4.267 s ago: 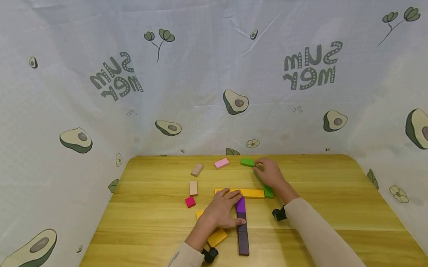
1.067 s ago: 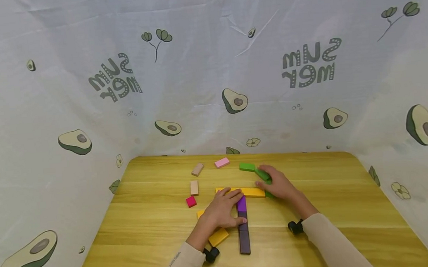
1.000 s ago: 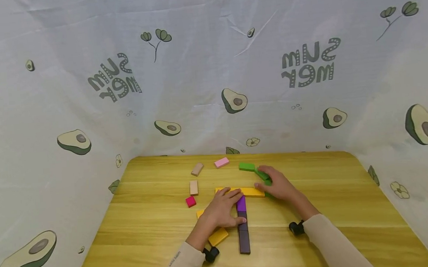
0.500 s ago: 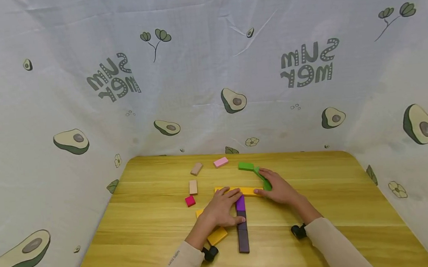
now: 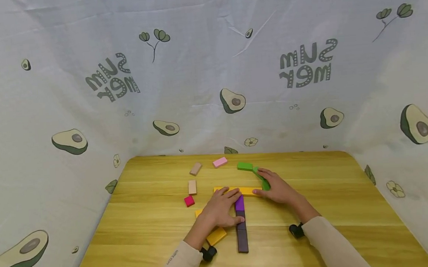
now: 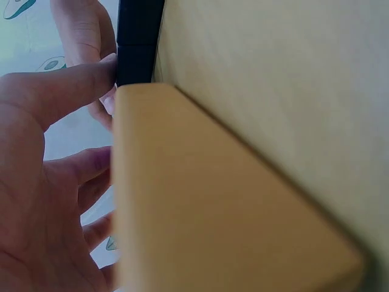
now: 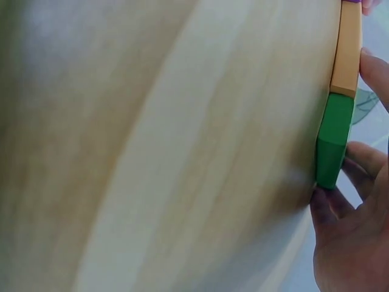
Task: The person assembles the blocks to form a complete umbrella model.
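Observation:
My left hand (image 5: 219, 209) lies over the blocks, its fingers extended over the yellow row (image 5: 249, 191) and its thumb at the upper dark block (image 5: 240, 219). A purple block (image 5: 239, 203) joins this dark column to the yellow row. My right hand (image 5: 279, 190) spans the yellow row's right end: the thumb touches the yellow, and the loosely bent fingers touch the green blocks (image 5: 265, 185). In the right wrist view, those fingers rest about a green block (image 7: 331, 155) that abuts a yellow block (image 7: 346, 52). A farther green block (image 5: 244, 166) continues the line up and left.
Left of the hands lie a red block (image 5: 189, 201), two beige blocks (image 5: 192, 187) and a pink block (image 5: 220, 162). A loose yellow block (image 5: 216, 236) sits beside the left wrist, with another (image 5: 199, 213) partly hidden. A printed cloth (image 5: 209, 67) hangs behind the wooden table (image 5: 150, 237).
Over the last few seconds my right hand has come nearer, from the farther green blocks to the yellow row's end. The green blocks have shifted slightly. My left hand stays put.

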